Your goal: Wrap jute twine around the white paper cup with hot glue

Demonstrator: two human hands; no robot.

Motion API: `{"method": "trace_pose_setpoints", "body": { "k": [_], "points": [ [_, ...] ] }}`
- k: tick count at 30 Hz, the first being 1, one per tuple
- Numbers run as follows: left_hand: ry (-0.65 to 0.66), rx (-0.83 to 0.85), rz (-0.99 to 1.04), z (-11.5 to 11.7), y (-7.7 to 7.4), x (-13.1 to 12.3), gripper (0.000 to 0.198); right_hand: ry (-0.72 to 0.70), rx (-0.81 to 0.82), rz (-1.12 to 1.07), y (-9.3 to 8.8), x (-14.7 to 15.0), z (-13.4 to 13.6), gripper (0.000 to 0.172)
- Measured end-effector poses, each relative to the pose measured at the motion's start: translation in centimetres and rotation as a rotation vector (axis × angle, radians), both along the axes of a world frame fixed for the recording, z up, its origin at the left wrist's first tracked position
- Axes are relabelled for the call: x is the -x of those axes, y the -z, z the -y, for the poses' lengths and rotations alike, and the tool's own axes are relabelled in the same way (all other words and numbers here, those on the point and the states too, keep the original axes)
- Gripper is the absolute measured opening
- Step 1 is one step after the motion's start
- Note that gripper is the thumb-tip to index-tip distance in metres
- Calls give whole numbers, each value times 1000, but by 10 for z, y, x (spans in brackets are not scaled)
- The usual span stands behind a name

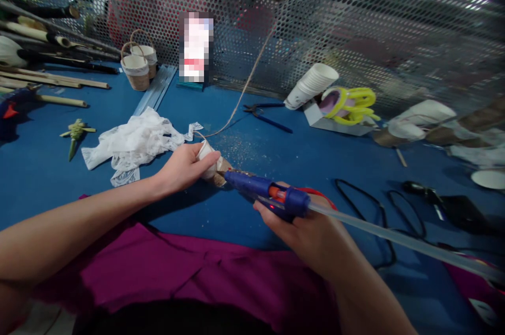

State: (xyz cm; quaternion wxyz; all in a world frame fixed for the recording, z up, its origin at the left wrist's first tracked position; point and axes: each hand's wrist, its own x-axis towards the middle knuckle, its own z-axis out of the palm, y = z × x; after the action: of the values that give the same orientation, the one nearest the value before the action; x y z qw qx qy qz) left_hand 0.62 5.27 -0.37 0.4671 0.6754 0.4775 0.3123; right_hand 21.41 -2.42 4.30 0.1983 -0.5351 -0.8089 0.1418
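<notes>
Magenta lap cloth (177, 266) nearest; blue plastic glue gun (260, 188) is clamped in right hand (311, 235). Pinched in left hand (183, 166) at its nozzle: small white paper cup (207, 159), seemingly twine-wrapped. Likely light, crushable; best held at rim.

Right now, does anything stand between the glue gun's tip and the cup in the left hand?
Nothing visible does. The glue gun in the right hand points its tip straight at the cup held by the left hand, seemingly touching it. The string runs away from the cup's far side, clear of the tip.
</notes>
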Motion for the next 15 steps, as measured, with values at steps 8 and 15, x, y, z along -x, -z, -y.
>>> {"method": "trace_pose_setpoints", "body": {
  "k": [8, 15],
  "points": [
    [1, -4, 31, 1, 2, 0, 31, 91, -26, 19, 3, 2, -4, 19],
    [26, -14, 48, 3, 2, 1, 29, -43, -129, 211, 8, -11, -5, 24]
  ]
}}
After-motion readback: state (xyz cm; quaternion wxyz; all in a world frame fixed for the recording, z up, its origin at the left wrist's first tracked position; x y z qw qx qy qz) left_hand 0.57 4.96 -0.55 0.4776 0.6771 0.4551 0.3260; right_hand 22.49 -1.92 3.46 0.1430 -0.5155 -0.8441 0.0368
